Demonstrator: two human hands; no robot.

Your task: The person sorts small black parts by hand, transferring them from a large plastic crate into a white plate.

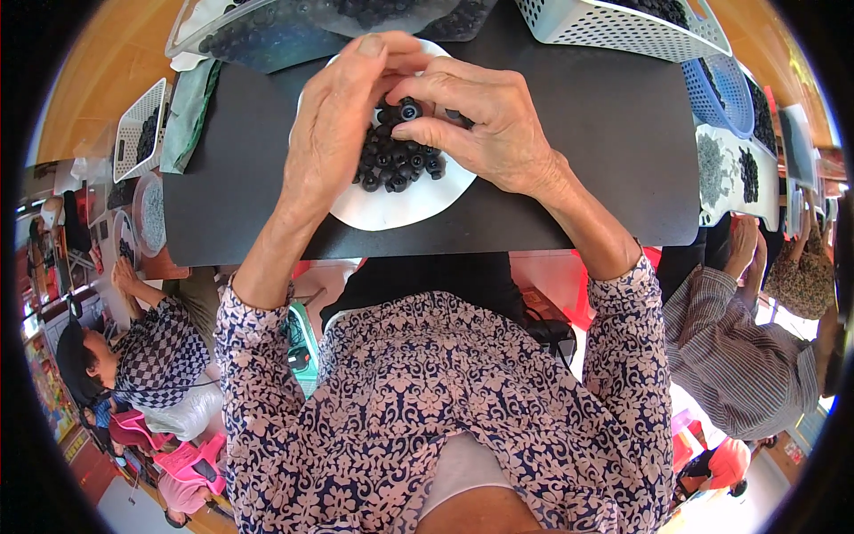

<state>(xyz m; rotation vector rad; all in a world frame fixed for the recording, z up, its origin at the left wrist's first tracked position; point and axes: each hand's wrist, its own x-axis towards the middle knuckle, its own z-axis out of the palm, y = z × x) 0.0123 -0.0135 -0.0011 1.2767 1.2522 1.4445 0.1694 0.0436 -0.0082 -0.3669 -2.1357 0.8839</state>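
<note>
Pinching one black piece (pixel 409 109) over a white plate (pixel 391 215)

So the piece in question is a stubby little thing, round and very dark; its end is turned up to the camera and shows a paler bluish-grey ring around a dark middle; it sits above the upper part of the plate, just beyond a heap of loose pieces (pixel 384 161); those are black and kinda shiny, and several show the same ringed end; they're bunched around the middle of the plate, leaving the near rim bare.

Now the fingers; on the right hand (pixel 494 111) the thumb and forefinger are only a small gap apart, nipping the piece from either side; another bit of black peeks out farther back between them, no clue what it is; the left hand (pixel 334 116) curves in over the left side of the plate, its fingers bent toward the right hand; the tips are partly tucked away, so I can't tell if they're gripping anything.

Around that, the plate is on a dark table (pixel 587 151); a clear bin (pixel 267 40) of dark stuff is beyond the plate, a white holey basket (pixel 623 34) is beyond it to the right, and a green bag (pixel 191 125) lies off to its left.
</note>
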